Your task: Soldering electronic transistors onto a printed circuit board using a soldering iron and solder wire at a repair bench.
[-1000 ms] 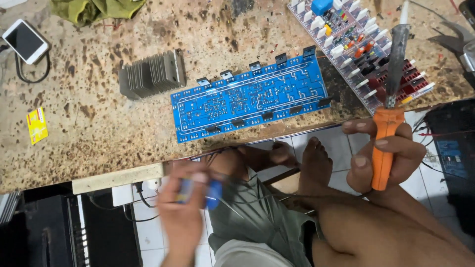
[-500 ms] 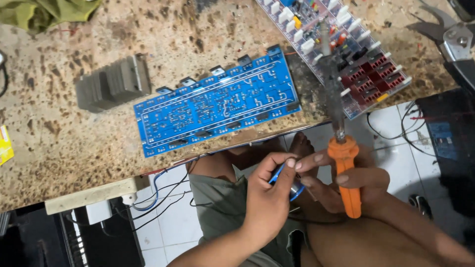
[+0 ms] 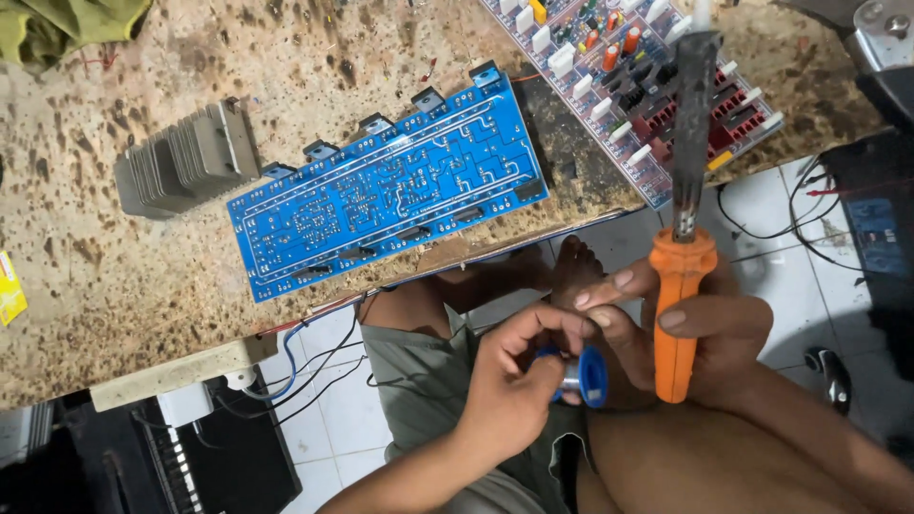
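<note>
A blue circuit board [image 3: 390,190] is laid solder side up on a speckled worktop [image 3: 114,276]. A finned grey heat sink [image 3: 186,157] is set left of it, a populated red board [image 3: 647,86] right, an olive cloth [image 3: 67,29] at the upper left corner.

— What colours are in front of you?

— My soldering iron [image 3: 678,314] has an orange handle and a dark, scorched barrel. The solder spool [image 3: 587,377] is blue.

— And the bench?

— The worktop [image 3: 114,276] is speckled brown. One circuit board [image 3: 390,186] is blue with pale traces, the second board [image 3: 633,76] red with white parts.
</note>
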